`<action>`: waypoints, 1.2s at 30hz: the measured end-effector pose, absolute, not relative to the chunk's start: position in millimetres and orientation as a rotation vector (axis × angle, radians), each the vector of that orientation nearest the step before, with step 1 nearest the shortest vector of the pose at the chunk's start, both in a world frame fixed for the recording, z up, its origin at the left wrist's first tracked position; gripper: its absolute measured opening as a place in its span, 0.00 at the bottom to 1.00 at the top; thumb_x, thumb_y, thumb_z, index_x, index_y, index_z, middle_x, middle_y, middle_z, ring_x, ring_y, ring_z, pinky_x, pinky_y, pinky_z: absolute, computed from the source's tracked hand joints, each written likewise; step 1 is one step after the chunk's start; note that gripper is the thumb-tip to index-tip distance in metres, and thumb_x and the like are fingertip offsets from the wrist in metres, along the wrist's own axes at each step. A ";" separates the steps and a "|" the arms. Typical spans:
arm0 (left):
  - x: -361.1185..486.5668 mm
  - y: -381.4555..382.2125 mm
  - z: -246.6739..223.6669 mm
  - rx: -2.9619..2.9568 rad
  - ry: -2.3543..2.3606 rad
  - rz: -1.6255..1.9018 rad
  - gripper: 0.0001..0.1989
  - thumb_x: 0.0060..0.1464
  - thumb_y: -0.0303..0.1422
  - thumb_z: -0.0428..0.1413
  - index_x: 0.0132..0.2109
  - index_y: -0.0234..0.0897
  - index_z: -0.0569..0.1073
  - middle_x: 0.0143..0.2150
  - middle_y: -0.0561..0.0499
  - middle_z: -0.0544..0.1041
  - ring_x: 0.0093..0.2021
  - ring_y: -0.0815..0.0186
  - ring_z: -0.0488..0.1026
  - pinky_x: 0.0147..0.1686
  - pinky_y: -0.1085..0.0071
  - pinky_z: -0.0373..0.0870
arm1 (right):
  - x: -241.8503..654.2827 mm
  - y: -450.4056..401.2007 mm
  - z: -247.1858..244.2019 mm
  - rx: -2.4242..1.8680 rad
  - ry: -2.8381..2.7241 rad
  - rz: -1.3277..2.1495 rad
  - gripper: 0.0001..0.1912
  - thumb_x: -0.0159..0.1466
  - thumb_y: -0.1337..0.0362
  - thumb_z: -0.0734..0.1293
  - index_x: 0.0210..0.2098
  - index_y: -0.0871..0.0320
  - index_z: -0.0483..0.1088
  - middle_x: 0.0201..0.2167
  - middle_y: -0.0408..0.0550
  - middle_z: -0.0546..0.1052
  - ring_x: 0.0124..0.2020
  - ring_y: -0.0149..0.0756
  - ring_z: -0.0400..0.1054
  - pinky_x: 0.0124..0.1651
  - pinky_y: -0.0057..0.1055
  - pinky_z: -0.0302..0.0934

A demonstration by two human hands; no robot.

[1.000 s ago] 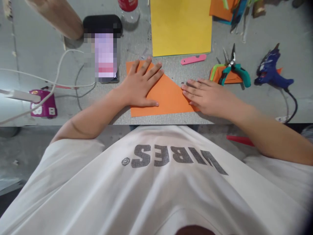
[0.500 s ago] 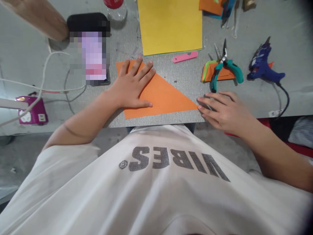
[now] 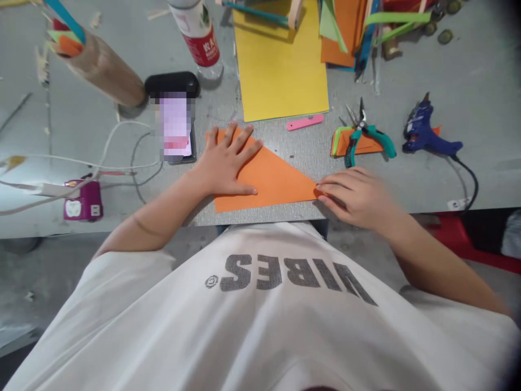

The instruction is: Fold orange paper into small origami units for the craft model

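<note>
A sheet of orange paper, folded to a triangle, lies near the table's front edge with its sharp corner to the right. My left hand rests flat on its left part, fingers spread, thumb pointing right. At the sharp corner, the fingertips and thumb of my right hand close around the paper's tip and partly hide it. Just behind the paper lies a pink folded craft knife. Pliers with teal handles lie on small orange and green paper pieces, beyond my right hand.
Yellow sheets lie at the back, with a bottle beside them. On the left are a phone, a brown cylinder, white cables and a purple power adapter. A blue glue gun lies right.
My right hand has moved slightly left, and its fingers have closed over the paper's tip. My left hand stays flat on the paper. The camera view has shifted, showing more of the table's back.
</note>
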State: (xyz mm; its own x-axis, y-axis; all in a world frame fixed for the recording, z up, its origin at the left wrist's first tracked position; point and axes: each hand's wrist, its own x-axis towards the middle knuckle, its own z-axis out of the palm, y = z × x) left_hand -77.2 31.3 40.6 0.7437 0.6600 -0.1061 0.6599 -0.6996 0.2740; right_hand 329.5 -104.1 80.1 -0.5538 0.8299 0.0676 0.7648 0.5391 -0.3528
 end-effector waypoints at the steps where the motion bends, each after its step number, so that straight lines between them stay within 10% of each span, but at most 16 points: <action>1: -77.3 31.5 39.5 2.657 1.027 0.007 0.72 0.57 0.83 0.62 0.93 0.48 0.56 0.97 0.30 0.47 0.94 0.11 0.41 0.86 0.17 0.30 | 319.8 -97.7 81.4 -1.326 -2.555 0.427 0.17 0.86 0.57 0.66 0.55 0.51 0.88 0.56 0.54 0.92 0.57 0.56 0.86 0.61 0.54 0.72; 13: -70.5 36.0 42.4 2.528 1.321 0.313 0.46 0.77 0.65 0.57 0.87 0.42 0.69 0.82 0.32 0.75 0.83 0.30 0.69 0.90 0.25 0.45 | 235.5 -50.6 80.7 -1.638 -2.512 0.631 0.34 0.75 0.54 0.78 0.76 0.53 0.70 0.69 0.65 0.85 0.53 0.60 0.87 0.48 0.48 0.76; 17: -68.2 41.1 41.6 2.459 1.407 0.336 0.39 0.76 0.56 0.60 0.82 0.39 0.74 0.75 0.32 0.78 0.79 0.34 0.72 0.91 0.27 0.48 | 235.5 -41.2 79.6 -1.701 -2.438 0.794 0.45 0.69 0.55 0.82 0.80 0.50 0.64 0.51 0.53 0.90 0.46 0.58 0.86 0.41 0.43 0.69; 20: -67.3 43.4 37.4 2.406 1.422 0.436 0.34 0.73 0.50 0.63 0.78 0.38 0.77 0.72 0.34 0.80 0.77 0.36 0.75 0.89 0.29 0.53 | 233.9 -31.9 76.8 -1.695 -2.276 1.004 0.32 0.71 0.56 0.78 0.72 0.52 0.71 0.40 0.45 0.87 0.40 0.51 0.83 0.40 0.40 0.64; 24: -69.0 43.1 35.1 2.291 1.516 0.791 0.34 0.65 0.48 0.71 0.72 0.39 0.80 0.72 0.31 0.80 0.75 0.34 0.76 0.81 0.30 0.66 | 234.6 -26.0 81.7 -1.546 -2.038 1.201 0.07 0.73 0.59 0.71 0.49 0.52 0.79 0.39 0.47 0.85 0.38 0.45 0.78 0.42 0.40 0.66; 31: -58.1 10.2 61.3 1.487 0.813 1.086 0.43 0.61 0.75 0.70 0.59 0.43 0.82 0.48 0.42 0.89 0.39 0.56 0.88 0.40 0.61 0.87 | 226.8 -58.7 116.4 -1.420 -2.454 0.194 0.31 0.75 0.67 0.68 0.75 0.53 0.81 0.43 0.54 0.86 0.36 0.47 0.75 0.38 0.42 0.55; 36: -46.6 -5.5 64.3 1.223 0.998 1.192 0.33 0.61 0.67 0.76 0.44 0.40 0.86 0.40 0.43 0.89 0.36 0.58 0.87 0.36 0.63 0.90 | 212.6 -73.1 119.1 -1.328 -2.684 0.004 0.27 0.81 0.66 0.67 0.75 0.55 0.82 0.42 0.56 0.84 0.34 0.46 0.73 0.38 0.44 0.54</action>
